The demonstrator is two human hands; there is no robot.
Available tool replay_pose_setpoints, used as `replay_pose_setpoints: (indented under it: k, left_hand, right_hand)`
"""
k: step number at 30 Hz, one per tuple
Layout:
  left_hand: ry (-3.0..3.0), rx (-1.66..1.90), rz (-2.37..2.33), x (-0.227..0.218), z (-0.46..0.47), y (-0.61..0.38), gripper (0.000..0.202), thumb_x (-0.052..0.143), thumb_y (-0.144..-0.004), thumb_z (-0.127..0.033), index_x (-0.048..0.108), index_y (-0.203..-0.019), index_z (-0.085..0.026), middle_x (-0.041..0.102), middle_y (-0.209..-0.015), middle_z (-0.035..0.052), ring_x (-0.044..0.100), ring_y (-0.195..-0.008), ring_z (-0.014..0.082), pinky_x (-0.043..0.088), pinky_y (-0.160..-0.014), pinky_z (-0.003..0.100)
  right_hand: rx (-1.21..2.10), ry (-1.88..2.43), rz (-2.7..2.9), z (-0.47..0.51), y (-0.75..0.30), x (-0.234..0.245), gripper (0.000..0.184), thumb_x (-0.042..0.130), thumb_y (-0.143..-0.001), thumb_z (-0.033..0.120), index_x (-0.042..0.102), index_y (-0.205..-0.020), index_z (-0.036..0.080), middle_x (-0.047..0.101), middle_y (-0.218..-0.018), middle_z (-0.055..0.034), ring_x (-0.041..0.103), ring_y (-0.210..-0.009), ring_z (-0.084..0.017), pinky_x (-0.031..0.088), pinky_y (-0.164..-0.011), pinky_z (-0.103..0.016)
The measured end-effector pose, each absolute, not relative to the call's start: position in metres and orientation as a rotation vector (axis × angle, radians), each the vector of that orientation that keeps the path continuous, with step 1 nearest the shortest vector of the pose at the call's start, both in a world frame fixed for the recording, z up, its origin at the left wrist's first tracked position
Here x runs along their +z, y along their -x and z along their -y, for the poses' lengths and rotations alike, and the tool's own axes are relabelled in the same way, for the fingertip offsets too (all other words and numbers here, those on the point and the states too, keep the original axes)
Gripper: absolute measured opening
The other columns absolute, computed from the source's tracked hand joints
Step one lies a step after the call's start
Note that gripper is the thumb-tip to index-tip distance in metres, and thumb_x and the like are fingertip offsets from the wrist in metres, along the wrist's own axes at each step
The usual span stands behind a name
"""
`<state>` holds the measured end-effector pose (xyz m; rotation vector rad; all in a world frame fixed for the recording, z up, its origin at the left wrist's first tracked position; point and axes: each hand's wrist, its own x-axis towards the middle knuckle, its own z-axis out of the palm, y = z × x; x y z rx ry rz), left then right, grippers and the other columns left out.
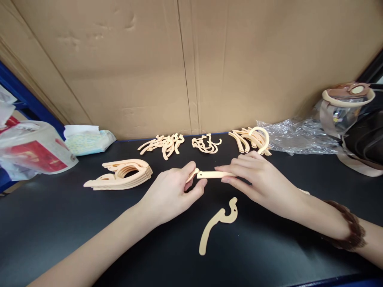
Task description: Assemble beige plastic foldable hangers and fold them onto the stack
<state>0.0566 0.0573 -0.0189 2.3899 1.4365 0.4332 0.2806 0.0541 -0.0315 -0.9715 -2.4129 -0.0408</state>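
My left hand pinches a small beige hanger piece, mostly hidden behind the fingers. From the other side, my right hand grips a straight-looking beige hanger arm with a small hole at its left end. That end sits close to the piece in my left hand; whether they touch I cannot tell. A beige hook rises above my right hand, its lower end hidden. Below both hands, a loose curved hanger arm lies flat on the black table.
Folded hangers lie stacked at left. Along the back are piles of notched arms, hooks and plain arms. Clear plastic wrap and a transparent cup are right; tissues and a wrapped roll left.
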Motion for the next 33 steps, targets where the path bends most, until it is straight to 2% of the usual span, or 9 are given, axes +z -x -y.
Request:
replay_pose_setpoints:
  k: [3, 8, 16, 20, 26, 33]
  left_hand:
    - [-2.455, 0.429, -1.349, -0.0171, -0.0564, -0.056, 0.036, 0.042, -0.092, -0.045, 0.027, -0.069, -0.022, 0.039, -0.053, -0.008, 0.038, -0.046, 0.0117, 0.025, -0.047, 0.024]
    - [-2.538, 0.38, -1.36, -0.0186, -0.0571, -0.0538, 0.037, 0.037, -0.095, -0.049, 0.028, -0.071, -0.023, 0.036, -0.052, -0.0073, 0.035, -0.045, 0.0129, 0.021, -0.046, 0.024]
    - [-2.638, 0.341, -1.452, -0.0177, -0.0565, -0.0532, 0.041, 0.033, -0.096, -0.052, 0.033, -0.068, -0.022, 0.039, -0.052, -0.0056, 0.041, -0.046, 0.0135, 0.021, -0.047, 0.024]
    - [-2.72, 0.258, -1.516, -0.0171, -0.0556, -0.053, 0.041, 0.032, -0.097, -0.051, 0.038, -0.069, -0.021, 0.044, -0.05, -0.0046, 0.045, -0.045, 0.0138, 0.018, -0.047, 0.025]
    - [-2.838, 0.21, -1.528, -0.0185, -0.0563, -0.0519, 0.043, 0.028, -0.097, -0.051, 0.037, -0.068, -0.021, 0.05, -0.053, -0.0023, 0.046, -0.045, 0.014, 0.018, -0.047, 0.025]
    - [-2.877, 0.18, -1.518, -0.0193, -0.0542, -0.053, 0.043, 0.025, -0.098, -0.048, 0.038, -0.068, -0.02, 0.052, -0.053, -0.0007, 0.047, -0.043, 0.0152, 0.017, -0.046, 0.025]
  right_hand:
    - [-0.079, 0.924, 2.426, -0.0516, -0.2799, -0.0303, 0.027, 0.044, -0.098, 0.028, 0.063, -0.114, 0.017, 0.066, -0.083, -0.0024, 0.057, -0.079, -0.015, 0.035, -0.074, -0.032]
    - [-0.158, 0.911, 2.433, -0.0515, -0.2797, -0.0299, 0.029, 0.042, -0.099, 0.028, 0.063, -0.115, 0.017, 0.065, -0.082, -0.0029, 0.056, -0.078, -0.015, 0.036, -0.073, -0.032]
    - [-0.167, 0.891, 2.41, -0.0523, -0.2803, -0.03, 0.027, 0.044, -0.098, 0.028, 0.063, -0.113, 0.017, 0.065, -0.082, -0.0021, 0.056, -0.078, -0.014, 0.035, -0.075, -0.031]
    - [-0.145, 0.897, 2.414, -0.0513, -0.2813, -0.0302, 0.028, 0.042, -0.099, 0.029, 0.063, -0.113, 0.018, 0.065, -0.082, -0.0027, 0.057, -0.078, -0.015, 0.035, -0.074, -0.032]
    - [-0.095, 0.877, 2.421, -0.0516, -0.2817, -0.0307, 0.025, 0.044, -0.098, 0.028, 0.063, -0.112, 0.02, 0.064, -0.08, -0.0015, 0.055, -0.077, -0.015, 0.034, -0.073, -0.03]
    - [-0.068, 0.868, 2.426, -0.0508, -0.2821, -0.0295, 0.025, 0.043, -0.099, 0.028, 0.063, -0.111, 0.019, 0.061, -0.077, -0.0003, 0.052, -0.075, -0.014, 0.032, -0.072, -0.03]
